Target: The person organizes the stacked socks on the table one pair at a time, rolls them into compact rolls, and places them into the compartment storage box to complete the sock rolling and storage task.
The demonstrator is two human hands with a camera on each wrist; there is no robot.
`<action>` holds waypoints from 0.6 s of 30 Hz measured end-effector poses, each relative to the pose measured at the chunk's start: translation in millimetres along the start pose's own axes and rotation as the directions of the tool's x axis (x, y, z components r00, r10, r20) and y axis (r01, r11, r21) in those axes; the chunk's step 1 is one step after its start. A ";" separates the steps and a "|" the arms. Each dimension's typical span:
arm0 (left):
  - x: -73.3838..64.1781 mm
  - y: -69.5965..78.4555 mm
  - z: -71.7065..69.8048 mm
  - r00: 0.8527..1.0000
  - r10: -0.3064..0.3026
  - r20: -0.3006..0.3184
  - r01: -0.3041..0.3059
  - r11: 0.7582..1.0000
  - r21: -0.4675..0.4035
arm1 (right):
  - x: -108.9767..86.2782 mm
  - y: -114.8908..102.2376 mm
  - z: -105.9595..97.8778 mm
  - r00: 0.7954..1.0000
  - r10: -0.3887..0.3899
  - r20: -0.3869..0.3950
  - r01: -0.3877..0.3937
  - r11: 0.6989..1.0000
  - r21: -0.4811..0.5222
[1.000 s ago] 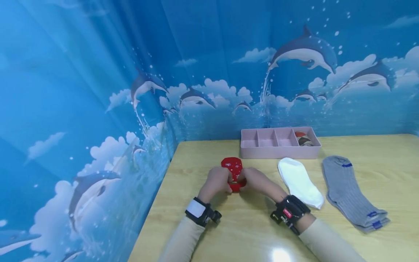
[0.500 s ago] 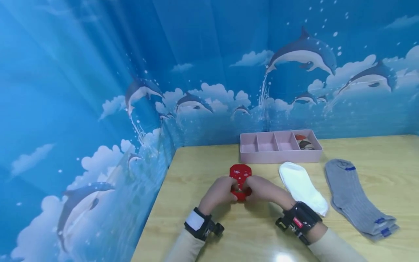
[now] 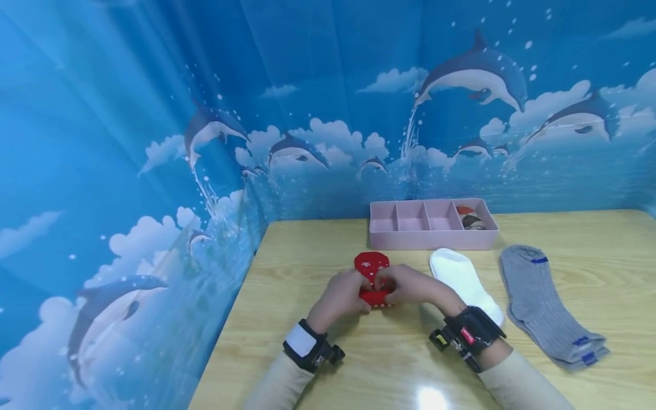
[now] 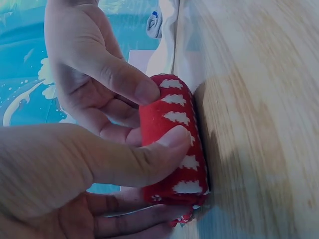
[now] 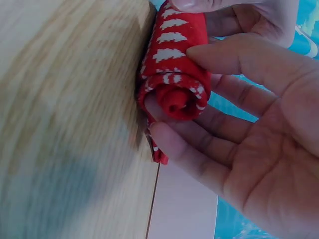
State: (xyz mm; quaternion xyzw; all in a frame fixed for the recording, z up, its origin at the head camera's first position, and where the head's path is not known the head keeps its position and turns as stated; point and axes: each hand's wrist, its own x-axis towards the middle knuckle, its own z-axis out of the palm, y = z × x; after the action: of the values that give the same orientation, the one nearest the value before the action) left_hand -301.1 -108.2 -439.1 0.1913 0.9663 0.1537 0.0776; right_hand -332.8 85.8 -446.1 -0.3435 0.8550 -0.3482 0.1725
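Note:
A red sock (image 3: 371, 262) with white patterns lies on the table between both hands, its near end rolled up and its far end flat. In the left wrist view the red roll (image 4: 172, 119) shows a row of white tree shapes. My left hand (image 3: 344, 291) grips one end of the roll, thumb on top and fingers beyond it. At the other end my right hand (image 3: 414, 285) holds it between thumb and fingers. The right wrist view shows the spiral end of the roll (image 5: 172, 97), with fingertips tucked at its far side.
Behind the hands stands a pink divided box (image 3: 435, 241), with a rolled patterned item (image 3: 470, 219) in its rightmost compartment. A white sock (image 3: 463, 285) lies right of the hands, and grey socks (image 3: 540, 302) lie farther right. A dolphin-print curtain (image 3: 328, 114) hangs behind the table.
The head view has shifted slightly. Both hands stay on the red sock; their fingers have changed position, and the rolled near end shows more plainly between them.

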 end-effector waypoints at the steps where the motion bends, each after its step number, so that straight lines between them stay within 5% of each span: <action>1: 0.4 -0.2 0.1 1.000 0.006 -0.005 -0.006 1.000 0.007 | -0.4 -1.4 -0.5 1.000 0.007 -0.002 -0.007 1.000 -0.001; 13: 2.8 -2.7 3.4 0.996 0.049 -0.078 -0.043 0.996 0.084 | -0.3 -12.6 -0.5 0.998 -0.027 -0.050 0.020 0.992 -0.127; 18: 3.2 -3.1 3.6 0.996 0.064 -0.066 -0.056 0.992 0.115 | -1.0 -18.7 3.6 0.993 0.027 -0.115 -0.048 0.982 -0.183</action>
State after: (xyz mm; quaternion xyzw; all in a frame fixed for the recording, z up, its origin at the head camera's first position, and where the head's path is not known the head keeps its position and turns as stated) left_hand -304.4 -108.6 -443.7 0.2189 0.9694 0.1076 0.0281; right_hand -321.4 75.1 -435.2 -0.3217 0.8984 -0.2824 0.0979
